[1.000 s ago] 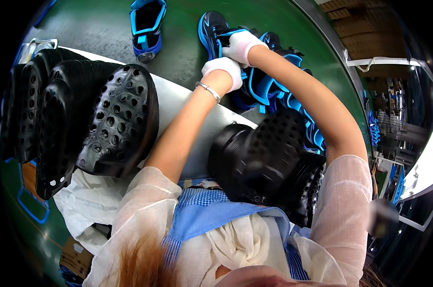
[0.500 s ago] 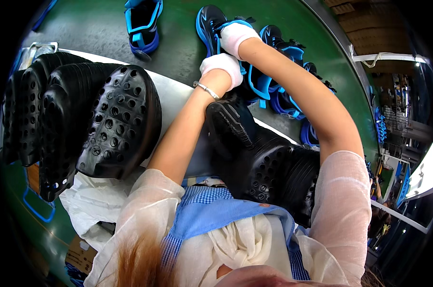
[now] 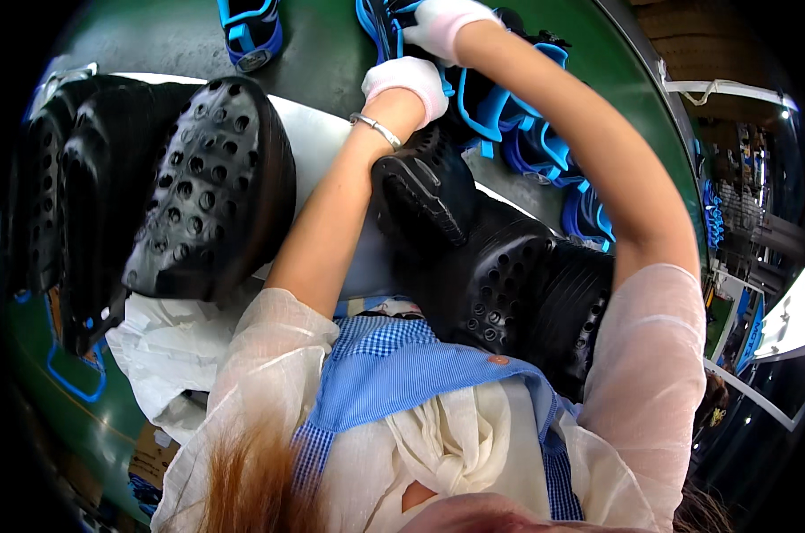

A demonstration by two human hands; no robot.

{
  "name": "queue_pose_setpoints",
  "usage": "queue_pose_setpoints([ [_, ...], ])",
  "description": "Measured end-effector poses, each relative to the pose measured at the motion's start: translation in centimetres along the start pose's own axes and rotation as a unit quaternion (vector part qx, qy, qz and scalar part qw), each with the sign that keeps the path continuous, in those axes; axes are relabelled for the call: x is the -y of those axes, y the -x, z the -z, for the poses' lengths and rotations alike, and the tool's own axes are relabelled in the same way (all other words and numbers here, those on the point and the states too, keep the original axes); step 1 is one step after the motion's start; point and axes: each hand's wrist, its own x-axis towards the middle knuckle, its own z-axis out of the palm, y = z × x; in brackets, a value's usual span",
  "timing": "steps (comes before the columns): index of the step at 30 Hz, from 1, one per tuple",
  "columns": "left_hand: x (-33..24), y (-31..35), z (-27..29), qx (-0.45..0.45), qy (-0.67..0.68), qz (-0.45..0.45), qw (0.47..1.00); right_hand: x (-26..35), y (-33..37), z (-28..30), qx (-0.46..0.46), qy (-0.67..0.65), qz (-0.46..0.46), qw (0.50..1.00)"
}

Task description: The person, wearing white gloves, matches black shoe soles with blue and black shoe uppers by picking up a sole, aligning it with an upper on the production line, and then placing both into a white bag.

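Both my hands wear whitish gloves and are close together at the top of the view, at a black and blue sports shoe (image 3: 380, 31). My right hand (image 3: 442, 27) is closed on the shoe's upper. Just below it, my left hand (image 3: 407, 82) is closed at the shoe's near end, its fingertips mostly hidden. The top of the shoe runs out of the picture. More black shoes with bright blue trim (image 3: 545, 147) stand in a row to the right of my hands. Under my forearms lies a black moulded foot-shaped piece (image 3: 447, 213).
Several black moulded pieces with holed soles (image 3: 203, 178) stand upright at the left on a pale board (image 3: 318, 133). Another blue-trimmed shoe (image 3: 251, 35) is at the upper left on the green work surface (image 3: 331, 27). White cloth or wrapping (image 3: 167, 355) hangs below the pieces.
The shoes, board and black pieces sit higher in the picture as the view has shifted. My right hand has moved up and slightly left along the shoe, farther from my left hand.
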Motion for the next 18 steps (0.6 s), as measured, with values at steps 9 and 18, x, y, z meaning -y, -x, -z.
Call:
queue_pose_setpoints([
  [9, 1.5, 1.3, 0.2, -0.078, 0.064, -0.025, 0.995, 8.6, 13.9, 5.6, 0.195, 0.076, 0.153, 0.966],
  [18, 1.9, -1.2, 0.1, -0.08, 0.032, 0.006, 0.996, 7.5, 15.5, 1.0, 0.068, 0.068, 0.135, 0.986],
])
